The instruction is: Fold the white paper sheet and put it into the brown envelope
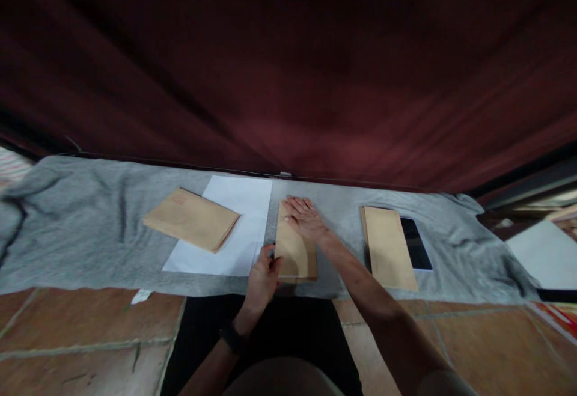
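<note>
In the head view, a brown paper envelope (295,252) lies in front of me on the grey cloth, apparently on top of another. Across its upper part my right hand (306,217) rests flat, fingers stretched out. At its lower left edge is my left hand (264,277), with fingers curled together. A small dark thing (271,253) shows at those fingertips; I cannot make out what it is. White paper (243,198) lies just to the left, partly under another stack of brown envelopes (193,219) with a red mark on top.
To the right, more brown envelopes (390,249) partly cover a dark-screened phone or tablet (415,243). Grey cloth (103,222) covers the long surface. A dark red curtain (288,83) hangs behind it. A white scrap (141,296) is at the front edge, above the tiled floor (81,330).
</note>
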`<state>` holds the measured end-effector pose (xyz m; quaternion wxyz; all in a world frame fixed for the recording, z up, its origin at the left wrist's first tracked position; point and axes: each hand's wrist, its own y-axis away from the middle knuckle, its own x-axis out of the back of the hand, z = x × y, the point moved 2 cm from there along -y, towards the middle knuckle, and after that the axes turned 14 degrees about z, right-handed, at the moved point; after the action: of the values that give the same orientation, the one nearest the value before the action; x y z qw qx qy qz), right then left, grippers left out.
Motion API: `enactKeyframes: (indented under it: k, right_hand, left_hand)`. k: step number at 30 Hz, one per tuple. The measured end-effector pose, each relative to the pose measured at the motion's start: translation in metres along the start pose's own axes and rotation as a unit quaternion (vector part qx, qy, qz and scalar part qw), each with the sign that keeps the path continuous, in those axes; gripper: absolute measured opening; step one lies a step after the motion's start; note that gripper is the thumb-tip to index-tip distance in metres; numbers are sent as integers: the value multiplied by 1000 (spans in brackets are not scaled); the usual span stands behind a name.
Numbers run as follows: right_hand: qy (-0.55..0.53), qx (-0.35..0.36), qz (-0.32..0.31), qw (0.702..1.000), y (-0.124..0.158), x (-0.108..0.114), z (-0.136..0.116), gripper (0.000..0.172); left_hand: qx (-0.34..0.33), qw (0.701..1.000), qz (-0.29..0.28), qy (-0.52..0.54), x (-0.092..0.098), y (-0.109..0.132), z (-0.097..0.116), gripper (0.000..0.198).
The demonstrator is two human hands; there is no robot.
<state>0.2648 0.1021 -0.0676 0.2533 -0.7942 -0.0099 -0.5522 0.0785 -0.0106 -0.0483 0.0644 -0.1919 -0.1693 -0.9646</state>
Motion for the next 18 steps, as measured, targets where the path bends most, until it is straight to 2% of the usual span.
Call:
enactKeyframes:
  k: [7,12,18]
  right_hand:
    - [-62,48,-3,997,25,4,-26,50]
    - [-85,72,-30,993,50,17,-50,51]
    - [-134,69,-26,988,82,27,-69,50]
  left_hand:
    - [22,999,8,47,2,-1,1,34]
    - [20,997,-3,73,1,-2,-4,41]
    - [28,991,-1,131,1,0,-9,48]
